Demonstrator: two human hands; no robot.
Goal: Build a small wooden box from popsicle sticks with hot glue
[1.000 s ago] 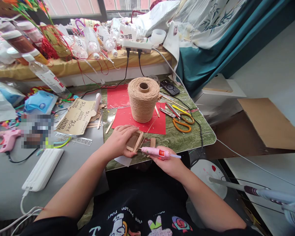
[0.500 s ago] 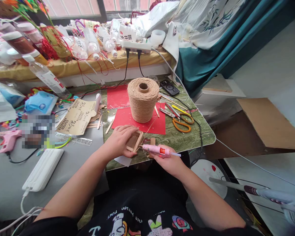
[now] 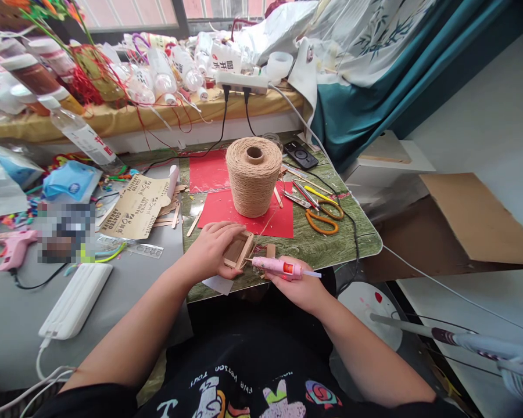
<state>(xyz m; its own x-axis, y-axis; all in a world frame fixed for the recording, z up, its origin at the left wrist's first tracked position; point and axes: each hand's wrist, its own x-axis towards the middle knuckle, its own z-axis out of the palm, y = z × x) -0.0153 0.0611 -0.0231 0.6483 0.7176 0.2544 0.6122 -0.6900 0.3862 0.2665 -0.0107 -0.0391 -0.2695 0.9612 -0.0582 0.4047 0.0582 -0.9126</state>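
My left hand [image 3: 215, 247] is closed round the left side of a small wooden-stick box [image 3: 243, 251], tilted over the table's front edge. In my right hand [image 3: 298, 287] is a pink hot glue gun [image 3: 276, 267], a clear glue stick jutting from its rear. The gun's nozzle points left, at or close to the box's lower right corner; whether they touch I cannot tell. Behind the box stands a large spool of jute twine [image 3: 253, 180], a strand running from it toward the box. A short wooden piece [image 3: 271, 251] lies just behind the gun.
Orange-handled scissors [image 3: 322, 220], pens and a black phone [image 3: 301, 155] lie right of the spool, over red sheets [image 3: 209, 215]. At left are sandpaper [image 3: 135, 209], a second pink glue gun [image 3: 17, 247] and a white power strip [image 3: 76, 301]. Bottles crowd the windowsill.
The glue gun's tip has shifted very slightly along the box's corner. My left hand, the box and the spool stay practically where they were.
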